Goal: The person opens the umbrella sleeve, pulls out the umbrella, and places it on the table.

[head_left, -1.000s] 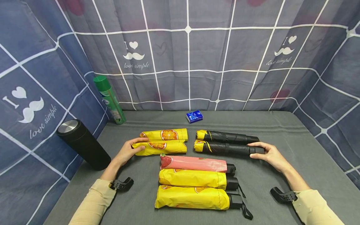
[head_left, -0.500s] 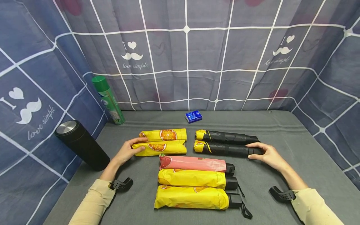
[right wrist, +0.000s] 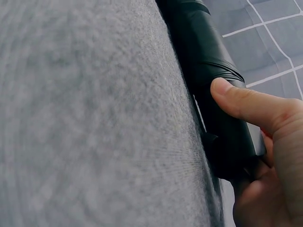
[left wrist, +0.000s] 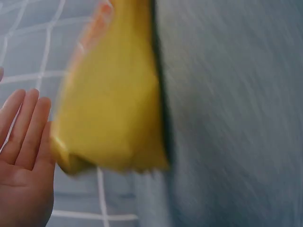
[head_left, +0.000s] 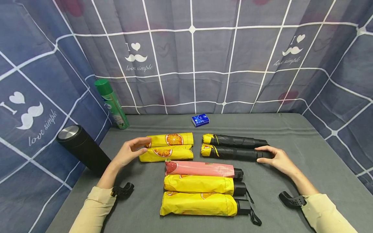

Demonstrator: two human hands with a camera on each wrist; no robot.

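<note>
The left hand (head_left: 128, 152) has lifted off the front yellow umbrella (head_left: 166, 153), its grip released, fingers straight beside the umbrella's left end. The right hand (head_left: 275, 157) grasps the near black umbrella (head_left: 233, 152) at its handle end, mid-surface (head_left: 291, 136). The right wrist view shows the thumb (right wrist: 246, 101) pressed on the black sleeve, unseen from overhead.

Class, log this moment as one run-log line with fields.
left hand: open, off yellow umbrella | right hand: grips black umbrella handle end | table: seven folded umbrellas
</note>
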